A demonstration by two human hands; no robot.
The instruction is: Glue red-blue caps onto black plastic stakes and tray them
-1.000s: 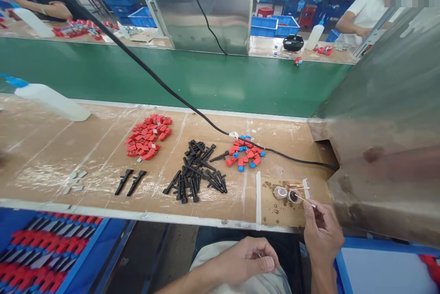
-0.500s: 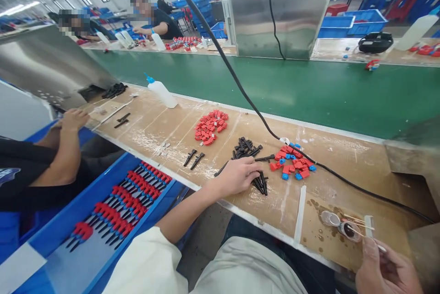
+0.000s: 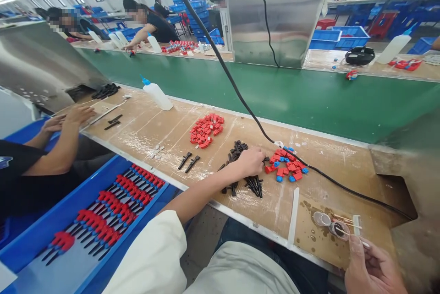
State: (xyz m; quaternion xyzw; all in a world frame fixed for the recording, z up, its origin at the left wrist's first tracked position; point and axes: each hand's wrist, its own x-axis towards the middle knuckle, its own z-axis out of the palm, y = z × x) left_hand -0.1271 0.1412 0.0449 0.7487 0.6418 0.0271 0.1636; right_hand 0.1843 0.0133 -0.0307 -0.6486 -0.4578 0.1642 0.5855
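My left hand [image 3: 252, 161] reaches over the heap of black stick-like plastic parts [image 3: 238, 148]. Its fingers close on the end of a black plastic part beside red and blue pieces [image 3: 288, 165]; most of that part is hidden by the hand. More black parts [image 3: 255, 186] lie just below the wrist. At the lower right, my right hand [image 3: 371, 262] pinches a thin stick [image 3: 365, 243], pointing it into a small round cup of dark liquid [image 3: 338, 229]. A second small clear cup [image 3: 321, 219] stands beside it.
A pile of red pieces [image 3: 206, 130] and two black parts [image 3: 192, 164] lie further left. A blue tray [image 3: 20, 259] holds rows of red-and-black assemblies. A black cable [image 3: 233, 83] hangs across the bench. A white bottle [image 3: 158, 96] stands behind; a co-worker's hands [image 3: 77, 114] work at left.
My left hand has shifted right and slightly up from the black heap, to the black part near the red and blue pieces. My right hand stays by the cup with the stick.
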